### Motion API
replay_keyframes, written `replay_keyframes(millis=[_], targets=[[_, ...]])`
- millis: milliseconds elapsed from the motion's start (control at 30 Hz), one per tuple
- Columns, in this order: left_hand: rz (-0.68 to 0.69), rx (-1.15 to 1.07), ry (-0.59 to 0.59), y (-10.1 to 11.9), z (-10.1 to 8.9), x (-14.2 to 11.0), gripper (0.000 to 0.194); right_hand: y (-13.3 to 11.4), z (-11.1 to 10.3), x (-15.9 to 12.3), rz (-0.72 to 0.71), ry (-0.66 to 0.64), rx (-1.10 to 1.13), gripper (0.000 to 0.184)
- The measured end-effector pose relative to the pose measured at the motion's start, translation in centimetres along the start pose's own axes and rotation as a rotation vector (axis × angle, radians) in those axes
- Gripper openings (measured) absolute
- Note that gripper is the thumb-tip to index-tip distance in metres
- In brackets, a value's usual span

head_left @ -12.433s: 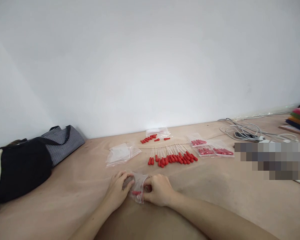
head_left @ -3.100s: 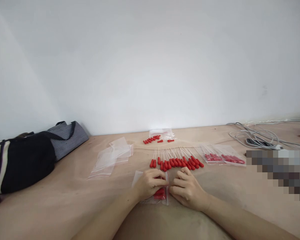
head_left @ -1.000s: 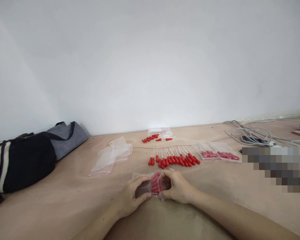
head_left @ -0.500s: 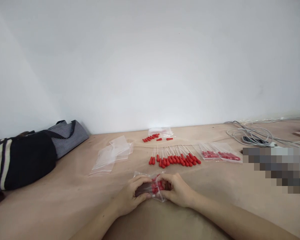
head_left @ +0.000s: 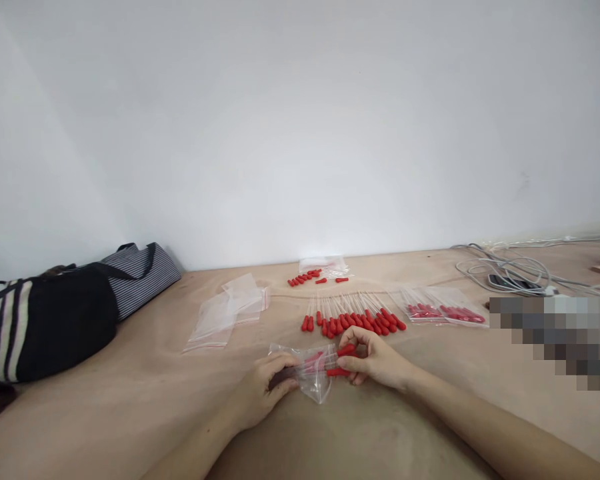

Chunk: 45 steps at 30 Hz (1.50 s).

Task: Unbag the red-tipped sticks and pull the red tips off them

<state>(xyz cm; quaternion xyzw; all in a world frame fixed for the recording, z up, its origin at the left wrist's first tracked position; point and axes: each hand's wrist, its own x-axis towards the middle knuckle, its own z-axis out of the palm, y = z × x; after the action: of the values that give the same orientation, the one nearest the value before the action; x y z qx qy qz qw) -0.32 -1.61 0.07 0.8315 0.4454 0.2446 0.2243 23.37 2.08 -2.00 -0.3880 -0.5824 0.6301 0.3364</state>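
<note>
A clear zip bag (head_left: 316, 385) is gripped at its left end by my left hand (head_left: 266, 389), thumb and fingers closed around it. Inside the plastic, red bulbs and thin stems show faintly. At the bag's right end, my right hand (head_left: 383, 360) pinches droppers with red rubber bulbs (head_left: 347, 350); two bulbs stick out of the bag, and their stems point left into it. Just beyond my hands lies a fanned row of red-bulbed droppers (head_left: 353, 323), stems pointing away from me.
Empty zip bags (head_left: 213, 323) lie at left. Filled dropper bags (head_left: 463, 313) rest right of the row. Loose red bulbs (head_left: 303, 277) and another bag (head_left: 323, 265) are near the wall. A black striped bag (head_left: 65, 320) sits far left, coiled cables (head_left: 510, 267) far right.
My right hand has moved right, and red bulbs that were inside the bag now stick out of its right end. My left hand stays on the bag. The view has shifted slightly.
</note>
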Motion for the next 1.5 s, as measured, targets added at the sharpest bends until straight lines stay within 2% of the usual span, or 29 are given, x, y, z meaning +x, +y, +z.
replay_keyframes(millis=[167, 333, 433, 600, 700, 800, 867, 933, 1000, 1067, 1133, 1200, 1300, 1500], targets=[[-0.004, -0.003, 0.006, -0.5, -0.2, 0.1, 0.018, 0.2, 0.3, 0.2, -0.047, 0.046, -0.078, 0.039], [-0.016, 0.001, 0.018, -1.1, -0.7, 0.0, 0.018, -3.3, -2.1, 0.0, -0.180, 0.157, -0.127, 0.033], [-0.023, 0.004, 0.027, -1.1, -0.8, 0.1, 0.018, -4.8, -3.2, 0.1, -0.229, 0.175, -0.149, 0.030], [-0.049, 0.019, 0.035, -1.0, -0.8, 0.2, 0.018, -4.0, -3.3, 0.8, -0.201, 0.163, -0.181, 0.031], [-0.049, 0.028, 0.028, -1.0, -0.8, 0.3, 0.018, -4.1, -4.6, 0.9, -0.204, 0.187, -0.175, 0.031], [-0.033, 0.042, 0.019, -1.0, -0.9, 0.2, 0.018, -5.2, -6.2, 1.0, -0.312, 0.290, -0.149, 0.028], [-0.002, 0.075, 0.045, -0.9, -0.8, 0.1, 0.023, -5.6, -6.5, 1.5, -0.428, 0.384, -0.166, 0.025], [0.071, 0.143, 0.111, -0.4, -0.4, -0.1, 0.032, -5.2, -5.7, 2.5, -0.530, 0.453, -0.262, 0.020], [0.198, 0.226, 0.142, 0.5, 0.3, -0.2, 0.041, -4.2, -4.1, 3.8, -0.639, 0.448, -0.479, 0.012], [0.344, 0.295, 0.050, 1.7, 1.1, -0.1, 0.045, -3.1, -2.3, 5.1, -0.733, 0.395, -0.719, 0.008], [0.424, 0.340, -0.113, 2.9, 1.8, 0.2, 0.045, -2.3, -0.7, 6.1, -0.763, 0.327, -0.917, 0.013], [0.425, 0.359, -0.225, 3.7, 2.1, 0.5, 0.044, -2.0, 0.5, 6.8, -0.708, 0.248, -1.143, 0.018], [0.390, 0.351, -0.246, 4.2, 1.9, 0.8, 0.042, -2.0, 1.4, 7.5, -0.614, 0.139, -1.353, 0.020], [0.363, 0.357, -0.227, 4.0, 1.6, 0.7, 0.037, -2.3, 1.5, 7.8, -0.593, 0.038, -1.352, 0.019]])
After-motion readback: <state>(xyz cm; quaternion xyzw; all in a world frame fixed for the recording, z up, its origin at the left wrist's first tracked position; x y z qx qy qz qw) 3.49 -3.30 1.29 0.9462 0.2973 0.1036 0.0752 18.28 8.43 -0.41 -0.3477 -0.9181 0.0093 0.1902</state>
